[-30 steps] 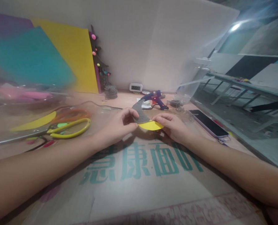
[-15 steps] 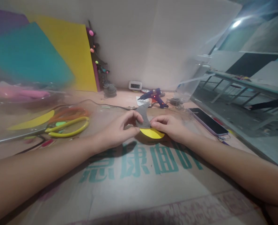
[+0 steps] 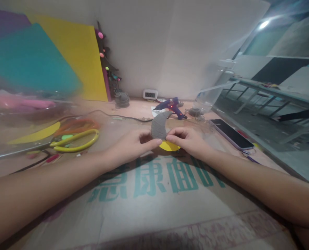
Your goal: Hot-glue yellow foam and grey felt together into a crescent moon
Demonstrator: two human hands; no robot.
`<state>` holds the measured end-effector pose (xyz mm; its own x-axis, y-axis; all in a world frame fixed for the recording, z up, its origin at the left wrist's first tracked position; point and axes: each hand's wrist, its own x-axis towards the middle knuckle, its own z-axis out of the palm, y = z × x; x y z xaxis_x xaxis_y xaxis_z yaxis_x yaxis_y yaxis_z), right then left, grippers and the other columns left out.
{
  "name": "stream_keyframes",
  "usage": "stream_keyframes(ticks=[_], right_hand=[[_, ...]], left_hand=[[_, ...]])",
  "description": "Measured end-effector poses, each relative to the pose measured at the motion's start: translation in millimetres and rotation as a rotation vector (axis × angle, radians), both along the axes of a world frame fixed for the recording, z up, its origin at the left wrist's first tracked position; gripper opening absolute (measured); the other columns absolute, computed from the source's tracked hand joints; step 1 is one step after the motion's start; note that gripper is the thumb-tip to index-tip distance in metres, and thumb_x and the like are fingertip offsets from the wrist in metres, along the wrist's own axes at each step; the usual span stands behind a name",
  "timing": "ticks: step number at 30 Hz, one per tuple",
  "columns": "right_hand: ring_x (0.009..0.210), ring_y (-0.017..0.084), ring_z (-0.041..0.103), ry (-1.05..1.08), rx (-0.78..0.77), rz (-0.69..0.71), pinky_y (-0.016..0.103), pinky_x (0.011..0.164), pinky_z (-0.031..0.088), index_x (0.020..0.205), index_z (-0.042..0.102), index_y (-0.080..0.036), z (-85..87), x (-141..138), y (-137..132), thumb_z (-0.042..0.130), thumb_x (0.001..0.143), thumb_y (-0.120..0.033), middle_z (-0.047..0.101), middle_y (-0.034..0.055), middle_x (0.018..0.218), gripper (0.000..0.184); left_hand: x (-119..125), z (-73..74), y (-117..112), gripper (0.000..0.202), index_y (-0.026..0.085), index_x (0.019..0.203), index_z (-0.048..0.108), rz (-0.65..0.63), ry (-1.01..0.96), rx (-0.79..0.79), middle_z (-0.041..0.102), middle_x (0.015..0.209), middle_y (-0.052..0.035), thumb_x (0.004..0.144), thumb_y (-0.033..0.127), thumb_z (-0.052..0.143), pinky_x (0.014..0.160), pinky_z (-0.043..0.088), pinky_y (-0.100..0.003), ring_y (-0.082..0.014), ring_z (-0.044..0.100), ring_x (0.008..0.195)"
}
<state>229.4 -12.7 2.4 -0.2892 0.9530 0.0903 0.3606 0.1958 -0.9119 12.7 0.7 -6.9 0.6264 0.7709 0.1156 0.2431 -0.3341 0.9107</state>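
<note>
A grey, curved, horn-like piece (image 3: 158, 126) with a ridged surface stands tilted between my two hands. Its lower end meets a yellow rounded piece (image 3: 169, 146), perhaps paper or foam sheet, below it. My left hand (image 3: 141, 142) is closed at the left edge of the grey piece, thumb in front and fingers behind. With thumb and forefinger, my right hand (image 3: 183, 137) pinches the right side where grey and yellow meet. The back of both pieces is hidden from me.
Behind my hands lies a purple glue gun (image 3: 170, 106) with a red light, near a small digital clock (image 3: 150, 94). Yellow-handled scissors (image 3: 76, 142) lie at left, a phone (image 3: 231, 134) at right. Coloured sheets (image 3: 92, 62) lean at the back left.
My left fingers have shifted off the front of the grey piece, so more of its ridged surface shows. The yellow piece has turned slightly and less of it shows.
</note>
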Motion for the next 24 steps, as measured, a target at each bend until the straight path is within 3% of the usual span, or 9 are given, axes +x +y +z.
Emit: stream_keyframes(ticks=[7, 14, 18, 24], right_hand=[[0.06, 0.012, 0.054, -0.049, 0.038, 0.018, 0.025, 0.057, 0.043, 0.072, 0.068, -0.018, 0.2, -0.2, -0.9, 0.071, 0.074, -0.045, 0.064, 0.0, 0.067, 0.028], [0.067, 0.014, 0.058, -0.079, 0.059, 0.042, 0.027, 0.062, 0.046, 0.079, 0.07, -0.018, -1.6, 1.0, -0.9, 0.068, 0.077, -0.043, 0.067, 0.0016, 0.074, 0.026], [0.062, 0.012, 0.054, -0.152, 0.091, 0.028, 0.026, 0.057, 0.042, 0.078, 0.069, -0.017, -4.2, 1.0, -1.1, 0.069, 0.077, -0.042, 0.063, 0.0009, 0.071, 0.025], [0.057, 0.011, 0.048, -0.177, 0.099, 0.031, 0.024, 0.052, 0.038, 0.079, 0.067, -0.017, -3.3, 0.1, -2.4, 0.065, 0.081, -0.041, 0.058, -0.001, 0.065, 0.024]], left_hand=[[-2.0, -4.8, -0.2, 0.032, 0.017, 0.096, 0.069, 0.034, 0.046, 0.054, 0.072, 0.094, -0.0037, 0.089, 0.043, 0.052, 0.069, 0.049, -0.028, -0.0195, 0.065, 0.081], [-2.5, -5.7, -0.6, 0.025, 0.017, 0.092, 0.066, 0.038, 0.029, -0.005, 0.067, 0.078, -0.0012, 0.088, 0.038, 0.052, 0.061, 0.047, -0.025, -0.016, 0.061, 0.068], [-1.9, -4.8, -1.3, 0.025, 0.018, 0.089, 0.066, 0.031, 0.009, 0.003, 0.065, 0.074, 0.0, 0.088, 0.039, 0.053, 0.058, 0.046, -0.024, -0.0143, 0.059, 0.064], [0.9, -0.3, -2.8, 0.024, 0.018, 0.099, 0.066, -0.035, -0.051, -0.013, 0.069, 0.086, -0.0016, 0.086, 0.037, 0.06, 0.06, 0.047, -0.023, -0.0138, 0.062, 0.069]])
